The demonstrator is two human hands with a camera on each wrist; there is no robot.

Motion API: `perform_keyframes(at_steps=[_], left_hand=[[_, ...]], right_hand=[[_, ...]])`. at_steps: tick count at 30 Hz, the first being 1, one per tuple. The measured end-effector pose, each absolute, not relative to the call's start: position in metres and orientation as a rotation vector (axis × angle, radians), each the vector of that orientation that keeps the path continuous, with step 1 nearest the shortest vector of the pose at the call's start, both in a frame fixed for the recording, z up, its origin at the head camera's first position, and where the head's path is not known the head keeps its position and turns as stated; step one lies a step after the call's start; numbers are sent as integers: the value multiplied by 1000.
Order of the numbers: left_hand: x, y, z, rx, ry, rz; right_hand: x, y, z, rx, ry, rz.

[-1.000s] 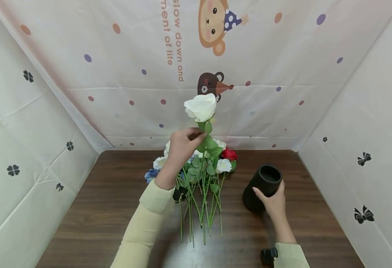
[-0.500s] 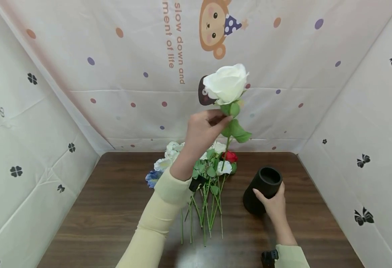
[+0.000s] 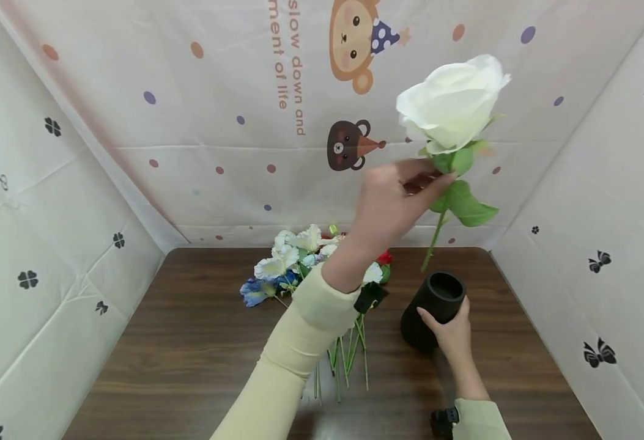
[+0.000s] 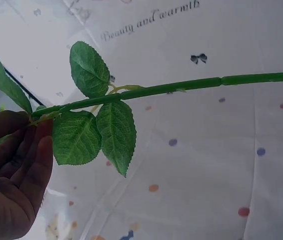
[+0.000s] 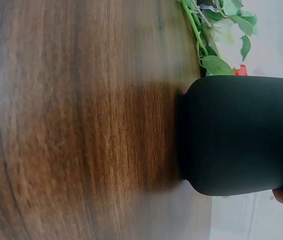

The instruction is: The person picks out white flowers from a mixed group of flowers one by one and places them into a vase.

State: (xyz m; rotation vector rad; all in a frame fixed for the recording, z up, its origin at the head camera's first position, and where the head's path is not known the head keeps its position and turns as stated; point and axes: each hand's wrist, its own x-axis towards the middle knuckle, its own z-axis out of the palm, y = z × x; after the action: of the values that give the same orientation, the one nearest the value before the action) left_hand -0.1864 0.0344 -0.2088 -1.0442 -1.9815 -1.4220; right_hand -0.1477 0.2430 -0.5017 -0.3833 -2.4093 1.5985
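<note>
A white rose is held high in the head view, its bloom tilted up and to the right. My left hand pinches its green stem just under the bloom, among the leaves. The stem's lower end points down, above and slightly left of the vase mouth. My right hand grips the side of the black vase, thumb in front. That vase stands on the table; in the right wrist view its smooth dark wall fills the right side.
A bunch of flowers lies on the brown wooden table left of the vase, with white blooms, blue ones and a red one. My left sleeve covers part of their stems. Printed cloth walls enclose the table.
My left hand has lifted the white rose up and to the right, from over the bunch to above the vase. The right hand and vase have stayed in place.
</note>
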Motion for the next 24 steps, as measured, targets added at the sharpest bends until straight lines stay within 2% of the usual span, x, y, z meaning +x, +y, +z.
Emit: perform_keyframes(at_steps=[9,24], left_hand=[[-176,61,-221,-1181,-1921,-1485],[-183,92,-272,-1093,-2073,-1492]], right_hand=[[-150,240,-503,-321,-2373,1571],[-152,241,-506,-295,-2323,1559]])
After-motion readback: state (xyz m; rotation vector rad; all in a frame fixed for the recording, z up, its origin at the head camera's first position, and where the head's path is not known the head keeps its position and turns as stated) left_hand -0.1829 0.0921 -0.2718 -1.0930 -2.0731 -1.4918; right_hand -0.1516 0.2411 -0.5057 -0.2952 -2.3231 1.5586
